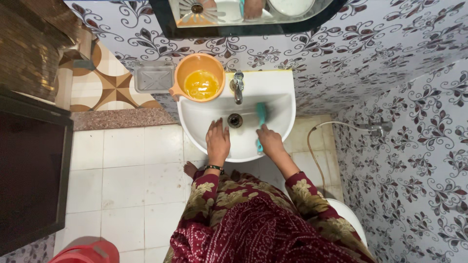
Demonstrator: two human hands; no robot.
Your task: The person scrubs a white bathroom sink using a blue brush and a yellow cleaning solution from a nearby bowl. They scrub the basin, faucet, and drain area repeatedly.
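A white wash basin [285, 104] hangs on the patterned wall, with a metal tap [238, 86] and a drain [235, 120] at its middle. My right hand [269, 140] grips a teal scrub brush [262, 116] whose head lies inside the bowl right of the drain. My left hand [217, 140] rests flat on the basin's near slope, fingers together, holding nothing. An orange mug [200, 78] with yellowish liquid stands on the basin's left rear ledge.
A clear soap dish [153, 78] is fixed to the wall left of the basin. A mirror [243, 14] hangs above. A hose [319, 146] and spray tap [375, 129] are at the right. A red bucket [87, 253] stands on the tiled floor.
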